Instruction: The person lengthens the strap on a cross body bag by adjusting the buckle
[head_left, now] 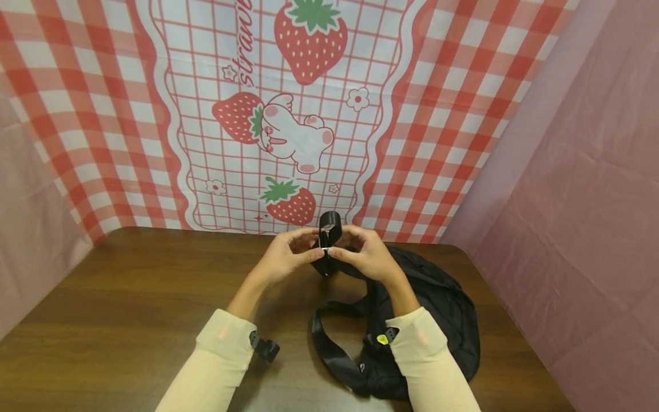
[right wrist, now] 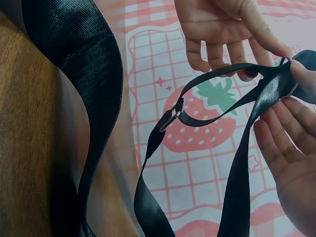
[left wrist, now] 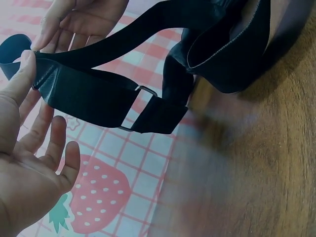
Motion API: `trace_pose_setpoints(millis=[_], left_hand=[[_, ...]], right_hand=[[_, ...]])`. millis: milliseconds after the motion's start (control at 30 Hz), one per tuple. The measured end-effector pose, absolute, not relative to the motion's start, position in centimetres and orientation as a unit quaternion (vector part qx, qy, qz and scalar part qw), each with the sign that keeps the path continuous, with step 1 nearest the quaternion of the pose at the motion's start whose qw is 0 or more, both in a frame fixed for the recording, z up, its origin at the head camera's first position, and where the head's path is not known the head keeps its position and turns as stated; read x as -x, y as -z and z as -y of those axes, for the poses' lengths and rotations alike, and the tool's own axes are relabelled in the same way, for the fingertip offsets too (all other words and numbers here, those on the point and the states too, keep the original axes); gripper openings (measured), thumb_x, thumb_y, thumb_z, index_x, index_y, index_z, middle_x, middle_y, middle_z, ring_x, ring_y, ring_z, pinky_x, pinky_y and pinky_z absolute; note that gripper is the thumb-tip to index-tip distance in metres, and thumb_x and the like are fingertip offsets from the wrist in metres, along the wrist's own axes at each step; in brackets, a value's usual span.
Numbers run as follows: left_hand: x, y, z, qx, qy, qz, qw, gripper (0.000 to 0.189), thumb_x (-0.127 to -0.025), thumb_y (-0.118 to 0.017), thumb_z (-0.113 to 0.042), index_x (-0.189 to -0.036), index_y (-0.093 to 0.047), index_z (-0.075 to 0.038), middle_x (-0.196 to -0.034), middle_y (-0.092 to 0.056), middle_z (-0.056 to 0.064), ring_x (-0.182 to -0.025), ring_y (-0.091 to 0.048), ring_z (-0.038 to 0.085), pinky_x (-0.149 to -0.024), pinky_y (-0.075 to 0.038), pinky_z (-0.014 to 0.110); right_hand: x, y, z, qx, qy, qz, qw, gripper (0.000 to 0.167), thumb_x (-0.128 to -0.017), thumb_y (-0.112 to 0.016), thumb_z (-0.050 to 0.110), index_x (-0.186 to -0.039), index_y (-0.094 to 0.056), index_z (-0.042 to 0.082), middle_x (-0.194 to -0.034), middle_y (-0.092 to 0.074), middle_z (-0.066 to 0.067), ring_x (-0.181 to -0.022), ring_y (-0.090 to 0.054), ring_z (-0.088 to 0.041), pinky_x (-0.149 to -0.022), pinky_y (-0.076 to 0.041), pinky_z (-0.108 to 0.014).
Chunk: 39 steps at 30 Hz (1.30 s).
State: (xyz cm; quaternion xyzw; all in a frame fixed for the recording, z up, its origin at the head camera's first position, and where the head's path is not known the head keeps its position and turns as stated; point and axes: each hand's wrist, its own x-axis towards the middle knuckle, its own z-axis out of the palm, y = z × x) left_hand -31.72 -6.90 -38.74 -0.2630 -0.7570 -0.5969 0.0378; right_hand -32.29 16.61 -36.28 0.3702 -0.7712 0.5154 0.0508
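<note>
Both hands meet above the back of the table, in the head view, at a black webbing strap. My left hand pinches it between thumb and fingers, and my right hand pinches it from the other side, the thumb tips nearly touching. A small metal slider shows at the pinch in the right wrist view, partly covered by fingers. The strap forms a loop past the hands. Farther along, a metal ring joins strap sections. The strap runs to a black bag lying beneath and beside the right forearm.
A second black strap loop curves from the bag across the brown wooden table. Behind the table hangs a strawberry-patterned checked cloth; pink cloth hangs at the right. A black wrist device sits at the left cuff.
</note>
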Motion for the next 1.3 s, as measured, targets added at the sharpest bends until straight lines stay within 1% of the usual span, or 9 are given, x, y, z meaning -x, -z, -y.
trace_pose_setpoints(millis=[167,300,433,500,600,733,833,1100,1300], left_hand=[[31.76,38.87,6.91,0.262,0.582,0.767,0.064,0.048,-0.095,-0.076,-0.025,-0.139,-0.063,-0.009,-0.107,-0.071,0.009,-0.095,-0.066,0.023,-0.083,-0.055,0.039],[31.81,38.89,6.8,0.252,0.582,0.769,0.084,0.047,-0.095,-0.076,-0.025,-0.138,-0.064,-0.009,-0.106,-0.07,0.008,-0.093,-0.066,0.022,-0.081,-0.055,0.037],[31.84,38.89,6.65,0.246,0.584,0.767,0.101,0.048,-0.096,-0.075,-0.026,-0.138,-0.063,-0.007,-0.103,-0.068,0.01,-0.09,-0.066,0.023,-0.079,-0.055,0.037],[31.84,38.89,6.59,0.246,0.583,0.767,0.109,0.048,-0.096,-0.075,-0.026,-0.138,-0.063,-0.006,-0.102,-0.068,0.011,-0.089,-0.066,0.024,-0.078,-0.055,0.038],[31.86,38.91,6.51,0.247,0.575,0.77,0.125,0.047,-0.096,-0.075,-0.026,-0.137,-0.064,-0.004,-0.1,-0.069,0.011,-0.085,-0.066,0.024,-0.077,-0.055,0.04],[31.93,38.99,6.41,0.247,0.559,0.778,0.145,0.046,-0.097,-0.074,-0.026,-0.135,-0.064,-0.003,-0.097,-0.07,0.01,-0.081,-0.066,0.021,-0.075,-0.055,0.038],[31.94,38.98,6.33,0.245,0.549,0.785,0.153,0.047,-0.097,-0.073,-0.027,-0.135,-0.064,-0.001,-0.097,-0.071,0.008,-0.081,-0.066,0.02,-0.075,-0.055,0.036],[31.96,38.91,6.28,0.232,0.521,0.807,0.153,0.048,-0.1,-0.07,-0.032,-0.134,-0.063,0.001,-0.1,-0.07,0.008,-0.087,-0.066,0.02,-0.079,-0.055,0.039],[32.01,38.81,6.75,0.213,0.509,0.822,0.142,0.053,-0.101,-0.066,-0.039,-0.136,-0.061,0.0,-0.104,-0.07,0.007,-0.091,-0.065,0.021,-0.083,-0.055,0.041]], right_hand=[[32.51,36.44,-16.73,-0.364,-0.509,0.779,0.046,0.026,-0.095,-0.074,0.008,-0.121,-0.07,0.006,-0.108,-0.073,-0.009,-0.097,-0.072,-0.025,-0.082,-0.059,-0.04],[32.51,36.47,-16.74,-0.348,-0.489,0.798,0.052,0.024,-0.092,-0.079,0.014,-0.114,-0.071,0.007,-0.102,-0.073,-0.009,-0.091,-0.071,-0.024,-0.079,-0.059,-0.042],[32.55,36.56,-16.72,-0.335,-0.461,0.819,0.062,0.026,-0.09,-0.082,0.019,-0.111,-0.072,0.007,-0.098,-0.072,-0.008,-0.086,-0.07,-0.021,-0.075,-0.058,-0.036],[32.58,36.63,-16.69,-0.334,-0.45,0.825,0.071,0.025,-0.09,-0.082,0.02,-0.109,-0.073,0.007,-0.095,-0.072,-0.006,-0.083,-0.07,-0.021,-0.072,-0.057,-0.033],[32.6,36.72,-16.7,-0.34,-0.433,0.83,0.087,0.018,-0.091,-0.08,0.02,-0.104,-0.074,0.008,-0.09,-0.072,-0.003,-0.078,-0.069,-0.02,-0.067,-0.057,-0.032],[32.58,36.77,-16.72,-0.356,-0.408,0.834,0.108,0.008,-0.095,-0.076,0.017,-0.099,-0.075,0.01,-0.086,-0.072,0.001,-0.072,-0.067,-0.016,-0.064,-0.056,-0.038],[32.54,36.76,-16.76,-0.365,-0.389,0.837,0.123,0.005,-0.096,-0.074,0.016,-0.097,-0.076,0.012,-0.084,-0.071,0.003,-0.07,-0.065,-0.012,-0.063,-0.056,-0.04],[32.59,36.69,-17.07,-0.377,-0.356,0.84,0.159,0.004,-0.096,-0.074,0.013,-0.094,-0.076,0.01,-0.081,-0.069,0.004,-0.066,-0.062,-0.008,-0.059,-0.053,-0.029],[32.71,36.73,-17.33,-0.382,-0.347,0.841,0.161,0.005,-0.096,-0.073,0.01,-0.091,-0.075,0.009,-0.077,-0.066,0.005,-0.062,-0.058,-0.009,-0.056,-0.05,-0.028]])
